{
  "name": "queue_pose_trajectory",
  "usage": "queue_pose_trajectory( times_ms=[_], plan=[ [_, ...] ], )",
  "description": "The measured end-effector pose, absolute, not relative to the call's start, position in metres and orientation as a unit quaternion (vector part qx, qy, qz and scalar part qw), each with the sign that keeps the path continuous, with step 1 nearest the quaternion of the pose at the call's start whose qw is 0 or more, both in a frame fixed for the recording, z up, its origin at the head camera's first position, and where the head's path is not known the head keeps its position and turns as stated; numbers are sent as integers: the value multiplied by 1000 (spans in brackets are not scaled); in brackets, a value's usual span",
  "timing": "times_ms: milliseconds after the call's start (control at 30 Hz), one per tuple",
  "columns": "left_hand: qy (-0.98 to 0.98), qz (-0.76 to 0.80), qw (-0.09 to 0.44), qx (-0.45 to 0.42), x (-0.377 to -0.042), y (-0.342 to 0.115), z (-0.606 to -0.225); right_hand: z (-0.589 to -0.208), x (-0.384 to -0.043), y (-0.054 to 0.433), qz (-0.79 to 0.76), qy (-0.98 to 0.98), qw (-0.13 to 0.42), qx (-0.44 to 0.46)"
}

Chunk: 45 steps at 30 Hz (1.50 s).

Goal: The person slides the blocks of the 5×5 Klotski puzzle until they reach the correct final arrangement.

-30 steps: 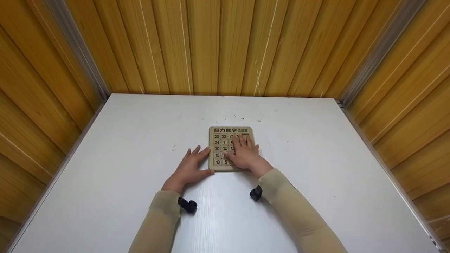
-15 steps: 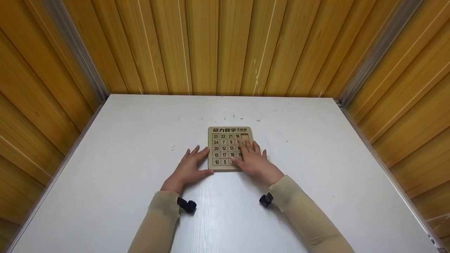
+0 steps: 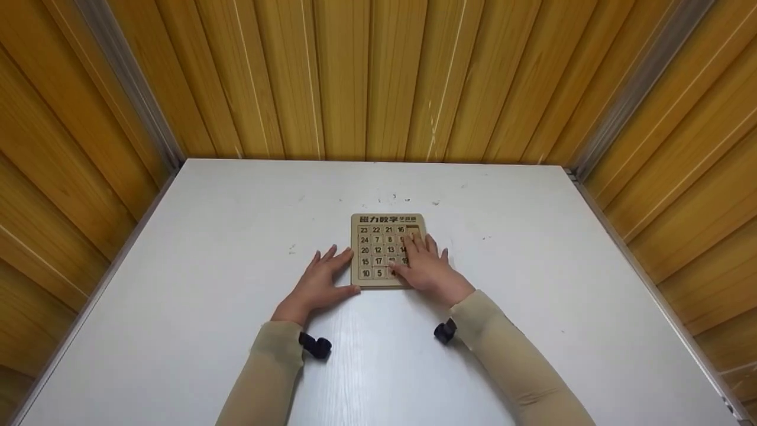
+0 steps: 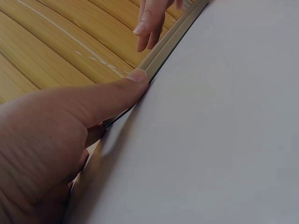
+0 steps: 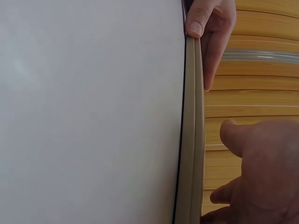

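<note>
A beige sliding number puzzle [image 3: 356, 239] lies flat on the table, with numbered square tiles and dark printed characters along its top. My left hand [image 3: 319, 283] holds its near left corner: the thumb presses the front edge and the fingers lie along the left side. In the left wrist view that thumb [image 4: 114, 93] sits on the puzzle's rim. My right hand [image 3: 432, 269] is over the right columns, fingers stretched onto the tiles and hiding several of them. A narrow dark gap [image 3: 412, 226] shows in the top right slot. The right wrist view has the right thumb [image 5: 236, 133] raised above the tiles.
The white table [image 3: 207, 236] carries small dark scuffs beyond the puzzle. Wood-patterned panels [image 3: 343, 77] stand behind and on both sides, with metal posts [image 3: 139, 89] at the corners. Each sleeve cuff bears a small black camera [image 3: 319, 348].
My right hand has moved back toward me and right, then slightly forward and left. The top right gap looked larger half a second ago. My left hand stays in place.
</note>
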<state>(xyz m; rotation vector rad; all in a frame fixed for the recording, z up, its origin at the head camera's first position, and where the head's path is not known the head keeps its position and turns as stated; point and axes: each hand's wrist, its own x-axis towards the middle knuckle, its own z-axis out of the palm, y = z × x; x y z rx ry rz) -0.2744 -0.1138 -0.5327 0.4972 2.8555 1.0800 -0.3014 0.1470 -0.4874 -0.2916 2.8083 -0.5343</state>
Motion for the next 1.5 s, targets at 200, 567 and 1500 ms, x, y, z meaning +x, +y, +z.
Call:
queue_pose_trajectory(
  times_ms=[200,567,1500],
  plan=[
    [924,348,30,154,-275,-114,-532,-488,-310,145,-177,970,131,-98],
    [923,346,22,165,-274,-114,-532,-489,-315,145,-179,970,132,-104],
    [923,341,15,176,-275,-114,-533,-483,-262,159,-190,962,148,-126]
  ],
)
